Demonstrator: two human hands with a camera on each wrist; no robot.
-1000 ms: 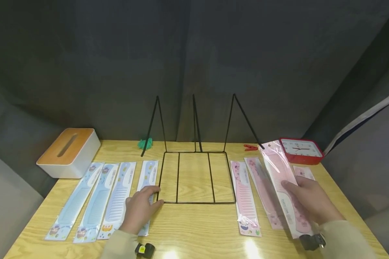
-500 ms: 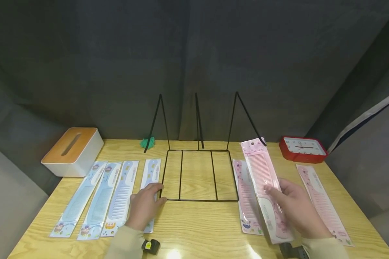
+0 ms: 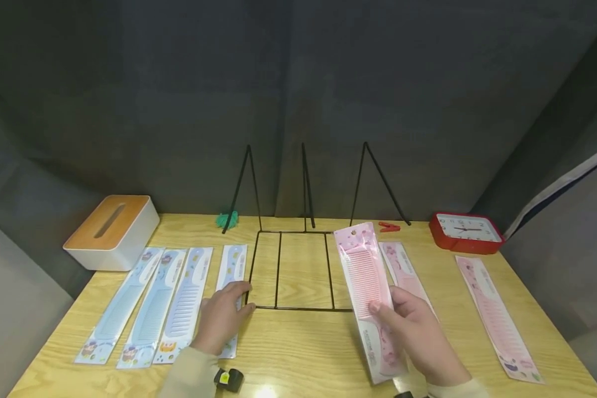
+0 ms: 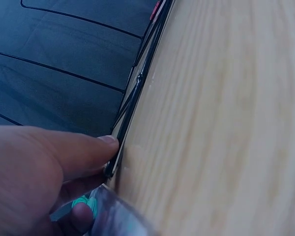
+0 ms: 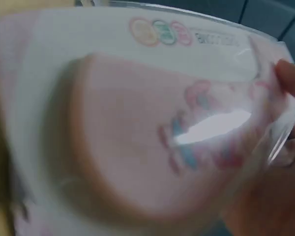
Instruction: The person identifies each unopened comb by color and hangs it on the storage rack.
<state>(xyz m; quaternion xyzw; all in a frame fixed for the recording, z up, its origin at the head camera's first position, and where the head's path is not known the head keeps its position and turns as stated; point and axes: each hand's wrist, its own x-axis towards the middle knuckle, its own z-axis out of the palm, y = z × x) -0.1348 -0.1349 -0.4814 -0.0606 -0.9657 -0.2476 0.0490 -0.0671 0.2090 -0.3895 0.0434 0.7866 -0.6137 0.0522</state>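
My right hand (image 3: 423, 338) grips a packaged pink comb (image 3: 364, 282), thumb across its front, holding it tilted above the right side of a black wire rack (image 3: 303, 309). In the right wrist view the comb's wide handle (image 5: 128, 132) fills most of the frame, blurred, under shiny clear wrap. My left hand (image 3: 220, 319) pinches the rack's front left corner between thumb and fingers. Up close in the left wrist view, my fingertip (image 4: 108, 141) presses on the black bar (image 4: 130, 105). One of the packaged blue combs (image 3: 231, 271) lies partly hidden under this hand.
More packaged blue combs (image 3: 149, 309) lie in a row at left. Pink combs (image 3: 497, 323) lie at right, some covered by the held one. Behind stand a tissue box (image 3: 110, 232) and a red clock (image 3: 466, 233). Three bent prongs (image 3: 385, 182) rise from the rack's back.
My right hand has carried the pink comb leftward from near the clock to over the rack's right side, uncovering combs on the right. The left hand has stayed at the rack's corner.
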